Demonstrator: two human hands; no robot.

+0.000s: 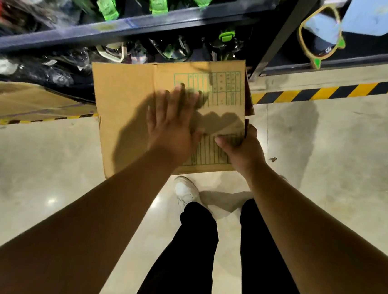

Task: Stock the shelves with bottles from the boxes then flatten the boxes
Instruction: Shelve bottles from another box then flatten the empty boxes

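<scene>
A brown cardboard box (123, 107) with a green printed grid is held flat in front of me, above the floor and against the shelf front. My left hand (169, 120) lies on its top panel with the fingers straight and spread. My right hand (242, 146) grips the box's right edge, thumb on top and fingers curled underneath. Dark green bottles with bright green labels (158, 1) stand on the upper shelf, and more bottles (176, 50) sit on the shelf below, partly hidden by the box.
The dark metal shelf rail (152, 24) runs across the top. Another flattened cardboard piece (26, 102) lies at the left by the shelf base. Yellow-black hazard tape (335, 91) marks the floor. My legs and a white shoe (185, 191) are below the box.
</scene>
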